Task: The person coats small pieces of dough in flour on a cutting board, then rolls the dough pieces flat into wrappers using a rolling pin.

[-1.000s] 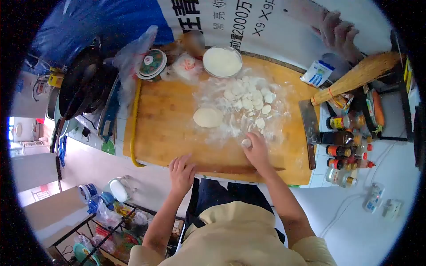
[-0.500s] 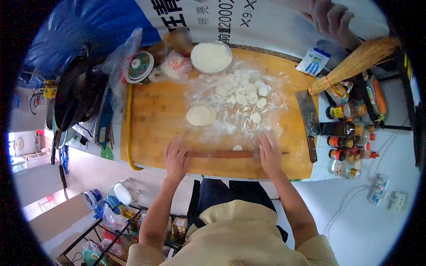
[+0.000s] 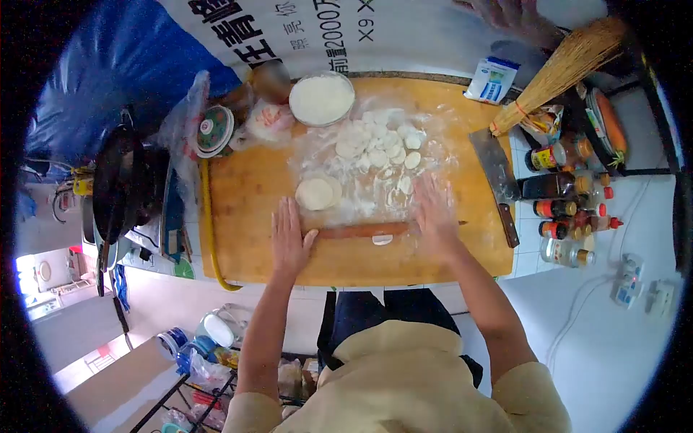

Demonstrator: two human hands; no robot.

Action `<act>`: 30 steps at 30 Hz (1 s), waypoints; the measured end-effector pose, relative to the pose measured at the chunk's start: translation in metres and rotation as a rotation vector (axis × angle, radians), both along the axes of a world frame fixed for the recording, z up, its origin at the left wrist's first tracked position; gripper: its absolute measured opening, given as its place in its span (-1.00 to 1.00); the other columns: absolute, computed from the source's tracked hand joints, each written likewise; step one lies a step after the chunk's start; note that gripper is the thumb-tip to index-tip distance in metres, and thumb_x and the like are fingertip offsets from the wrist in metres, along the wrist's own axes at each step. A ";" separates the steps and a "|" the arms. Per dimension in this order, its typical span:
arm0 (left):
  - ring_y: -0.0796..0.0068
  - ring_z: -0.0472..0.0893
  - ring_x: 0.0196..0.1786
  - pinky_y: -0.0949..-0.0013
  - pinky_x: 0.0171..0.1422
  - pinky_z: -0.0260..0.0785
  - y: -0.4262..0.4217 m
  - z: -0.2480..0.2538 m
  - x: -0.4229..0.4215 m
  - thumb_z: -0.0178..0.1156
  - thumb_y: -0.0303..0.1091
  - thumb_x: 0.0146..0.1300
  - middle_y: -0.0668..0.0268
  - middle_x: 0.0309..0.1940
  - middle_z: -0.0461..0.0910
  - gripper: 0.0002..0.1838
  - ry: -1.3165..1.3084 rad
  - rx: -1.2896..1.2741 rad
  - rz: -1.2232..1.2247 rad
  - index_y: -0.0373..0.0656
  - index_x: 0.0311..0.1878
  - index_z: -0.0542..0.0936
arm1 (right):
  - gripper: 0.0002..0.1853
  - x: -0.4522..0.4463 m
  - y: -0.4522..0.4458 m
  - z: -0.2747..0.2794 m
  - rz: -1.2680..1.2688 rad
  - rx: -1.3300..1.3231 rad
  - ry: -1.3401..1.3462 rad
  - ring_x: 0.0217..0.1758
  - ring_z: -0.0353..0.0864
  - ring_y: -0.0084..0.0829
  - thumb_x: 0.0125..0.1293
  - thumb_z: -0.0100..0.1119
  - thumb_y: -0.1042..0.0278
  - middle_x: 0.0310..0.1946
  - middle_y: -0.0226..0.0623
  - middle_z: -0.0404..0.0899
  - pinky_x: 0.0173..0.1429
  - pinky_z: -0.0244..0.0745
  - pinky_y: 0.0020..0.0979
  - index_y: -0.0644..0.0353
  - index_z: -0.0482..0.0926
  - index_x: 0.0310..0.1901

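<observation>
A brown rolling pin (image 3: 354, 232) lies crosswise on the wooden board (image 3: 245, 195), over a small piece of dough (image 3: 382, 239) whose near part shows. My left hand (image 3: 289, 237) rests flat on the pin's left end, fingers stretched out. On the right end lies my right hand (image 3: 436, 213), its fingers extended and somewhat blurred. Rolled wrappers (image 3: 318, 193) form a stack beyond my left hand. Farther back, several small white dough pieces (image 3: 379, 137) sit in scattered flour.
A bowl of flour (image 3: 322, 99) stands at the board's back edge. On the right are a cleaver (image 3: 495, 167), a straw brush (image 3: 559, 72) and several bottles (image 3: 552, 185). A patterned tin (image 3: 215, 131) and a black pan (image 3: 119, 180) are on the left.
My right hand has let go of the small dough piece, which now lies under the pin. Both hands have come onto the pin, and with it they have moved forward.
</observation>
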State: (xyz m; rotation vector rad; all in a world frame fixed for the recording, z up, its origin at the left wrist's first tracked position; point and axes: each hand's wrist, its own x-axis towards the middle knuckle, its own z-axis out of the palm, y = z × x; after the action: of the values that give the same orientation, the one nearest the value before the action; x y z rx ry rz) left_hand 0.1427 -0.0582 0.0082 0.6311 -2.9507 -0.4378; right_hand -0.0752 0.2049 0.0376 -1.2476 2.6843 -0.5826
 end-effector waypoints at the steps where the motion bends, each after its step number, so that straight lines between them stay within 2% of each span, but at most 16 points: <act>1: -0.03 0.01 0.51 -0.04 0.56 -0.22 0.003 0.002 0.003 0.19 0.02 0.17 -0.09 0.46 0.02 -0.05 0.007 -0.007 -0.006 -0.34 0.45 -0.01 | -0.41 0.002 0.007 -0.007 -0.006 -0.007 0.007 0.52 0.02 -0.08 0.34 0.04 0.16 0.44 -0.08 0.10 0.53 -0.18 0.06 0.18 0.25 0.36; 3: -0.05 0.01 0.51 -0.06 0.56 -0.21 0.019 0.002 0.033 0.22 0.01 0.12 -0.11 0.46 0.01 0.00 -0.060 0.103 -0.053 -0.35 0.46 -0.02 | -0.40 0.013 0.030 -0.028 0.129 0.116 -0.179 0.52 0.00 -0.10 0.34 0.03 0.18 0.44 -0.11 0.11 0.53 -0.20 0.05 0.19 0.22 0.37; 6: -0.06 0.01 0.51 -0.05 0.56 -0.20 0.014 -0.008 0.052 0.25 -0.03 0.07 -0.11 0.46 0.01 0.02 -0.109 0.101 -0.142 -0.36 0.46 -0.04 | -0.40 0.032 0.037 -0.012 0.194 0.203 -0.077 0.53 -0.01 -0.13 0.35 0.00 0.20 0.46 -0.15 0.07 0.55 -0.19 -0.01 0.18 0.20 0.39; 8: -0.04 0.03 0.50 -0.03 0.57 -0.22 0.009 -0.006 0.037 0.24 -0.03 0.09 -0.10 0.45 0.04 0.01 -0.187 0.141 -0.064 -0.35 0.46 -0.04 | -0.39 0.010 0.022 -0.041 0.202 0.235 0.032 0.53 -0.02 -0.15 0.36 -0.01 0.18 0.47 -0.17 0.04 0.55 -0.19 -0.04 0.17 0.17 0.41; 10: -0.03 0.03 0.50 -0.02 0.57 -0.23 -0.007 -0.007 0.011 0.23 -0.03 0.11 -0.09 0.45 0.05 0.00 -0.089 0.060 -0.075 -0.35 0.46 -0.04 | -0.37 -0.009 0.003 -0.034 0.211 0.255 0.157 0.54 -0.03 -0.17 0.37 -0.03 0.16 0.49 -0.20 0.01 0.56 -0.19 -0.08 0.16 0.14 0.42; 11: -0.03 0.03 0.50 -0.01 0.58 -0.24 -0.011 -0.006 0.005 0.22 -0.02 0.13 -0.09 0.44 0.06 -0.01 0.011 -0.019 -0.087 -0.35 0.46 -0.04 | -0.36 -0.013 0.001 -0.021 0.142 0.183 0.074 0.54 -0.03 -0.19 0.38 -0.04 0.16 0.49 -0.21 -0.01 0.56 -0.18 -0.11 0.14 0.11 0.43; 13: -0.02 0.02 0.51 -0.03 0.57 -0.23 0.000 0.006 0.017 0.21 -0.02 0.15 -0.09 0.45 0.04 -0.02 0.017 0.000 -0.077 -0.35 0.46 -0.04 | -0.35 -0.013 0.001 -0.010 0.065 0.110 -0.006 0.54 -0.03 -0.21 0.39 -0.05 0.15 0.50 -0.22 -0.02 0.56 -0.18 -0.14 0.13 0.07 0.45; 15: -0.02 0.01 0.52 -0.04 0.57 -0.21 0.019 0.004 0.057 0.22 -0.01 0.14 -0.09 0.46 0.02 -0.02 -0.048 0.075 -0.209 -0.35 0.46 -0.03 | -0.35 0.002 0.019 -0.010 0.151 0.148 -0.007 0.54 -0.03 -0.20 0.38 -0.04 0.15 0.50 -0.20 -0.02 0.56 -0.19 -0.11 0.11 0.08 0.45; 17: -0.02 0.00 0.52 -0.06 0.56 -0.18 0.020 0.006 0.063 0.21 -0.02 0.14 -0.10 0.47 0.00 -0.04 -0.141 0.122 -0.222 -0.35 0.45 -0.01 | -0.35 0.019 0.036 -0.013 0.246 0.191 -0.011 0.54 -0.03 -0.19 0.37 -0.04 0.15 0.49 -0.17 -0.01 0.56 -0.20 -0.09 0.09 0.08 0.44; 20: -0.03 0.02 0.51 -0.06 0.53 -0.14 -0.009 -0.021 0.029 0.20 -0.03 0.15 -0.13 0.46 0.02 -0.07 -0.086 0.038 -0.112 -0.30 0.46 0.02 | -0.37 -0.001 0.023 -0.027 0.275 0.163 -0.016 0.54 -0.03 -0.18 0.36 -0.02 0.12 0.48 -0.15 0.02 0.56 -0.21 -0.06 0.07 0.14 0.43; 22: -0.05 0.04 0.51 -0.06 0.53 -0.14 -0.014 -0.010 0.001 0.20 -0.03 0.14 -0.12 0.46 0.02 -0.07 -0.040 -0.010 -0.028 -0.30 0.46 0.02 | -0.38 -0.016 0.010 -0.025 0.254 0.102 -0.008 0.53 -0.03 -0.18 0.35 -0.01 0.09 0.47 -0.14 0.04 0.56 -0.22 -0.04 0.05 0.19 0.41; 24: -0.07 0.06 0.50 -0.07 0.53 -0.14 -0.004 -0.003 0.003 0.21 -0.03 0.13 -0.11 0.46 0.03 -0.06 0.012 -0.061 0.045 -0.30 0.46 0.02 | -0.41 -0.024 0.010 -0.011 0.261 0.174 0.052 0.54 -0.02 -0.17 0.31 0.04 0.10 0.45 -0.11 0.08 0.56 -0.21 -0.03 0.03 0.29 0.36; 25: -0.09 0.05 0.49 -0.05 0.54 -0.14 0.007 -0.001 0.023 0.21 -0.03 0.12 -0.11 0.45 0.04 -0.05 0.006 -0.064 -0.027 -0.31 0.46 0.02 | -0.41 -0.015 0.023 -0.027 0.256 0.171 0.055 0.54 -0.02 -0.17 0.31 0.04 0.10 0.45 -0.11 0.08 0.56 -0.21 -0.03 0.03 0.29 0.36; 27: -0.11 0.05 0.49 -0.04 0.54 -0.14 0.021 -0.004 0.054 0.22 -0.03 0.10 -0.11 0.45 0.05 -0.04 0.000 -0.068 -0.097 -0.32 0.46 0.02 | -0.40 0.012 0.061 -0.074 0.449 0.228 0.177 0.54 -0.02 -0.14 0.29 0.06 0.14 0.44 -0.09 0.10 0.56 -0.21 -0.02 0.12 0.28 0.35; 29: -0.13 0.02 0.50 -0.04 0.55 -0.15 0.020 -0.016 0.082 0.20 -0.01 0.11 -0.11 0.44 0.06 -0.04 -0.065 0.063 -0.222 -0.33 0.45 0.02 | -0.39 0.013 0.054 -0.045 0.393 0.220 0.094 0.54 -0.02 -0.20 0.32 0.02 0.21 0.47 -0.16 0.04 0.55 -0.15 -0.10 0.09 0.20 0.39; 30: -0.10 0.00 0.51 -0.04 0.56 -0.18 0.011 -0.020 0.069 0.22 -0.01 0.10 -0.10 0.45 0.06 -0.03 -0.167 0.141 -0.123 -0.33 0.45 0.02 | -0.38 0.015 0.049 -0.030 0.348 0.214 0.011 0.55 -0.01 -0.25 0.35 -0.02 0.29 0.50 -0.23 -0.01 0.55 -0.09 -0.18 0.06 0.13 0.43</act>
State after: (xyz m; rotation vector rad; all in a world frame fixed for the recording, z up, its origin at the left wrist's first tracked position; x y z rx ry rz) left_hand 0.2117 -0.0473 -0.0117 0.5248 -3.1509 -0.6389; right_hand -0.0602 0.2541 0.0080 -1.6004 2.3756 -0.2358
